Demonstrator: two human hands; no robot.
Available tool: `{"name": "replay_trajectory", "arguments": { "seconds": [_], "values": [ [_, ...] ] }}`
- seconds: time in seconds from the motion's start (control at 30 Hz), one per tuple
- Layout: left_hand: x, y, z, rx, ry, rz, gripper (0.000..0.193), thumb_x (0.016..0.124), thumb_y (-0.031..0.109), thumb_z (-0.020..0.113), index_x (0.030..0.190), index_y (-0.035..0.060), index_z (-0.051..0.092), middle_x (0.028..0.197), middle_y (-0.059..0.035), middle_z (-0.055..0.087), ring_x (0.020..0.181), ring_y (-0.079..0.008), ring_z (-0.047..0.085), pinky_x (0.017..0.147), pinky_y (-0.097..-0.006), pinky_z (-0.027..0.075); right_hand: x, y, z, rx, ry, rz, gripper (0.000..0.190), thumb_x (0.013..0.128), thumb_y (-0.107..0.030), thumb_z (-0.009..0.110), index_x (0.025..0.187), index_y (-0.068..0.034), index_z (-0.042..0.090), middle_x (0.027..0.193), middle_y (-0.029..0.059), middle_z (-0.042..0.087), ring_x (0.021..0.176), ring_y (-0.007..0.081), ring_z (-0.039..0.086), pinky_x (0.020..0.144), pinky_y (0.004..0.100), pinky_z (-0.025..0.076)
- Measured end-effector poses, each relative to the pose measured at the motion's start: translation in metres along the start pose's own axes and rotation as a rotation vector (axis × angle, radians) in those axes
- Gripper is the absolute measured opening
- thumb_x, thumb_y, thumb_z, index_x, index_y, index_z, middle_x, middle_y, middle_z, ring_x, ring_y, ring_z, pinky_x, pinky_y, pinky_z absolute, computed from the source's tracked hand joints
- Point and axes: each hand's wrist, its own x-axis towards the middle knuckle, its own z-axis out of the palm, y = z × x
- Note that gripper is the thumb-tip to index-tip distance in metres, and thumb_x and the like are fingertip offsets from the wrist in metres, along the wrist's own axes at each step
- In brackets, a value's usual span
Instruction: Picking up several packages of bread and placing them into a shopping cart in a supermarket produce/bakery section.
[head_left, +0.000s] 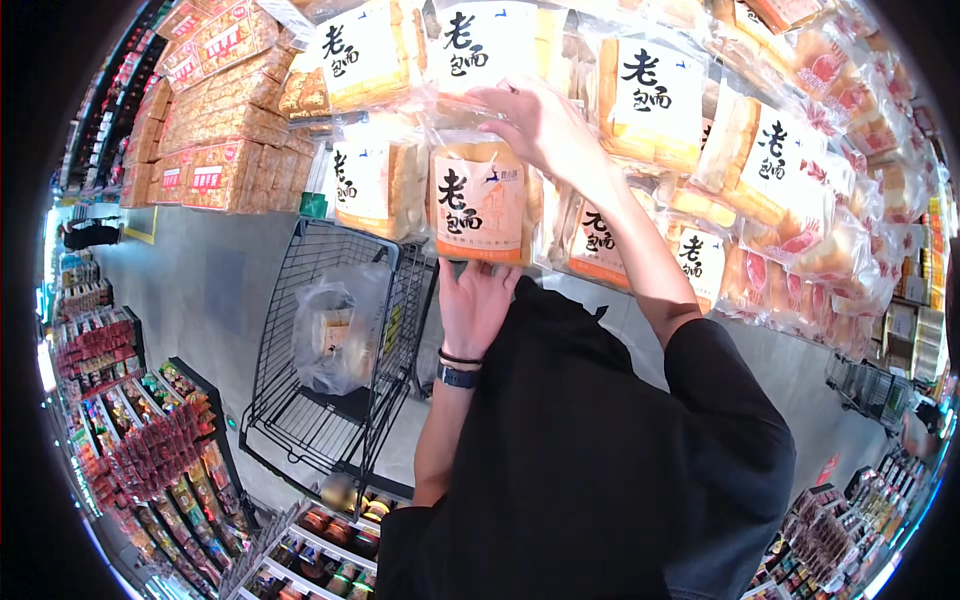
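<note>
A bagged loaf of bread (480, 202) with an orange and white label stands upright at the near edge of a bread display. My left hand (476, 300), with a dark watch and band at the wrist, touches the loaf's bottom from below, palm up. Above the loaf's top edge is my right hand (532, 127), fingers spread; whether it touches the bag cannot be told. More bagged loaves surround it: one to the left (375, 180), one at the upper right (652, 97), and one partly behind my right forearm (600, 240).
A wire shopping cart (322, 247) stands at the left, holding a clear plastic bag (337, 337) with a packaged item inside. Stacked packaged snacks (225, 142) lie at the upper left. Shelves of goods (142, 427) are lower left, and another cart (870, 390) is at the far right.
</note>
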Motion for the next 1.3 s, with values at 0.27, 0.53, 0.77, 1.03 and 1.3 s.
{"name": "replay_trajectory", "arguments": {
  "seconds": [0.27, 0.53, 0.77, 1.03, 1.3],
  "values": [
    [-0.015, 0.002, -0.007, 0.124, 0.093, 0.014, 0.070, 0.108, 0.058, 0.027, 0.142, -0.0021, 0.042, 0.148, -0.0151, 0.044, 0.144, -0.0339, 0.037, 0.125, -0.0594, 0.022, -0.019, 0.002, 0.018, -0.094, 0.107, -0.133, 0.035, 0.082, -0.009, 0.072, 0.116, -0.010, 0.074, 0.100, 0.0088, 0.060, 0.096, 0.0285, 0.061, 0.085, 0.0411, 0.047],
    [-0.009, 0.010, -0.021, 0.137, 0.102, 0.051, 0.062, 0.107, 0.061, 0.030, 0.121, 0.0059, 0.054, 0.118, -0.0074, 0.054, 0.128, -0.0299, 0.047, 0.121, -0.0611, 0.025, -0.018, 0.010, 0.038, -0.137, 0.103, -0.155, 0.034, 0.080, 0.000, 0.073, 0.112, -0.011, 0.077, 0.092, 0.0076, 0.063, 0.086, 0.0274, 0.063, 0.079, 0.0401, 0.051],
    [-0.009, 0.011, -0.030, 0.106, 0.003, 0.039, 0.067, 0.108, 0.058, 0.026, 0.139, 0.0015, 0.046, 0.129, -0.0144, 0.052, 0.136, -0.0350, 0.043, 0.122, -0.0624, 0.024, -0.020, 0.002, 0.025, -0.082, 0.081, -0.066, 0.033, 0.084, -0.006, 0.071, 0.117, -0.011, 0.075, 0.100, 0.0090, 0.066, 0.096, 0.0284, 0.064, 0.086, 0.0403, 0.050],
    [-0.028, 0.004, -0.041, 0.108, 0.178, 0.073, 0.068, 0.106, 0.059, 0.034, 0.149, 0.0073, 0.037, 0.147, -0.0195, 0.042, 0.144, -0.0385, 0.037, 0.121, -0.0662, 0.024, -0.047, -0.013, -0.010, -0.115, 0.281, -0.126, 0.036, 0.086, 0.000, 0.068, 0.121, -0.009, 0.072, 0.121, 0.0103, 0.068, 0.115, 0.0301, 0.062, 0.100, 0.0421, 0.048],
    [-0.069, 0.026, -0.093, 0.123, 0.270, 0.148, 0.066, 0.103, 0.058, 0.047, 0.145, 0.0074, 0.044, 0.140, -0.0190, 0.050, 0.138, -0.0361, 0.046, 0.117, -0.0545, 0.036, -0.091, -0.083, 0.045, 0.446, 0.217, -0.217, 0.029, 0.077, 0.016, 0.059, 0.098, 0.001, 0.072, 0.098, 0.0142, 0.070, 0.093, 0.0320, 0.067, 0.083, 0.0408, 0.054]
  ]
}}
